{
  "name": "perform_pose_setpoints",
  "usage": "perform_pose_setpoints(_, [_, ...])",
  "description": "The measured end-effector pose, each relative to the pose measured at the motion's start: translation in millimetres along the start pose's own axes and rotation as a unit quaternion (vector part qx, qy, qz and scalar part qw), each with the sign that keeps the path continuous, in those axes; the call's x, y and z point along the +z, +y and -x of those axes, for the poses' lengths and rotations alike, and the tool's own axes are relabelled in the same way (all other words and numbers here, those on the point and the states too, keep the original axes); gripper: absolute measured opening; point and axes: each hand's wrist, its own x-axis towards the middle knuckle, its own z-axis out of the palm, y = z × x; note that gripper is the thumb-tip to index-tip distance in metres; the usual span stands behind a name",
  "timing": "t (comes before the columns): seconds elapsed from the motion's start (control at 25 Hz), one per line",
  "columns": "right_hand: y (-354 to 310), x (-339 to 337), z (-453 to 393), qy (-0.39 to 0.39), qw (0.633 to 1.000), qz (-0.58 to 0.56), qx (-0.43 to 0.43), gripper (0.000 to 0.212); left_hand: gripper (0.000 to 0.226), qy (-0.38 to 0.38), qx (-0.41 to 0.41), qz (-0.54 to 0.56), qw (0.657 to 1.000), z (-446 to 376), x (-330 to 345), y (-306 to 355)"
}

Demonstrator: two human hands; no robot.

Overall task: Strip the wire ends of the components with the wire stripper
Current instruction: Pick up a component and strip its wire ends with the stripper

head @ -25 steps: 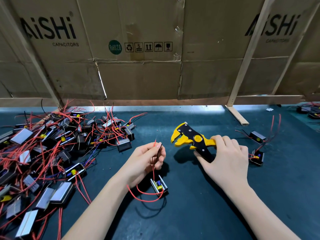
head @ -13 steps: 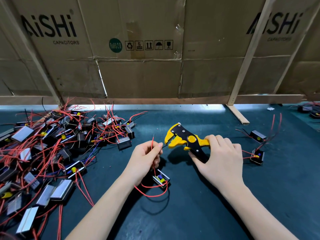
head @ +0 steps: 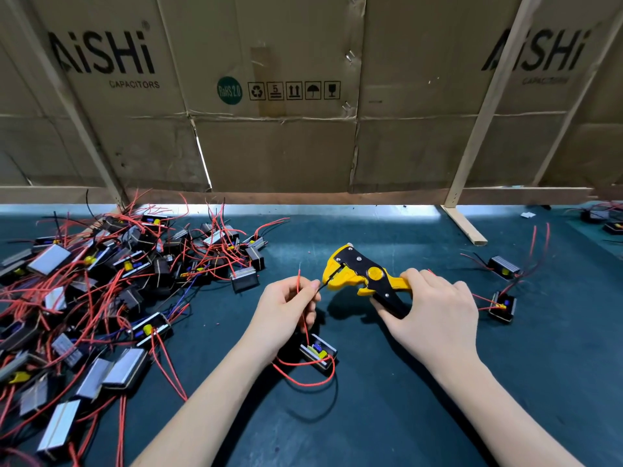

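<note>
My right hand [head: 435, 315] grips the handles of a yellow and black wire stripper [head: 360, 276], its jaws pointing left. My left hand [head: 286, 308] pinches a thin black wire whose end sits in the stripper's jaws, and a red wire [head: 299, 281] sticks up from the same fingers. Both wires run down to a small black component [head: 318, 352] with yellow and blue parts, lying on the dark green mat [head: 387, 416] just below my left hand.
A big heap of similar components with red wires [head: 101, 298] covers the left of the mat. Two more components [head: 502, 305] lie right of my right hand. A cardboard wall [head: 269, 146] with wooden struts closes off the back.
The stripper has moved left toward my left hand, and the black wire end now sits in its jaws. My left hand shifted slightly right with the wires.
</note>
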Motion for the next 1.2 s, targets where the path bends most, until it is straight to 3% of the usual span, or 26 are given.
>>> perform_pose_setpoints(0.36, [-2.6, -5.2, -1.1, -0.012, 1.0, 0.002, 0.027, 0.049, 0.029, -0.016, -0.004, -0.011, 1.0, 2.4, -0.7, 3.1])
perform_pose_setpoints(0.52, [2.1, -0.6, -0.7, 0.037, 0.999, 0.034, -0.005, 0.044, 0.029, -0.011, -0.008, -0.017, 1.0, 3.5, -0.4, 5.9])
perform_pose_setpoints(0.68, [7.4, 1.4, -4.2, 0.066, 0.997, 0.021, 0.044, 0.056, 0.027, -0.036, -0.029, 0.032, 0.998, 2.1, -8.9, 15.5])
perform_pose_setpoints(0.88, [20.6, -4.3, -6.7, 0.077, 0.992, -0.031, 0.093, 0.055, 0.022, -0.089, 0.014, -0.197, 0.976, 7.7, -20.1, 19.6])
perform_pose_setpoints(1.04, [20.3, -13.0, -10.2, 0.079, 0.981, -0.097, 0.145, 0.053, 0.012, -0.19, 0.017, -0.048, 0.981, 17.7, 10.0, 20.7])
perform_pose_setpoints(1.12, [20.6, -17.2, -11.9, 0.078, 0.974, -0.135, 0.166, 0.052, 0.043, -0.277, 0.031, -0.007, 0.96, 20.5, 20.6, 19.2])
perform_pose_setpoints(1.2, [21.8, -21.1, -12.8, 0.089, 0.963, -0.176, 0.182, 0.051, 0.06, -0.276, 0.061, -0.038, 0.959, 16.9, 17.9, 19.3])
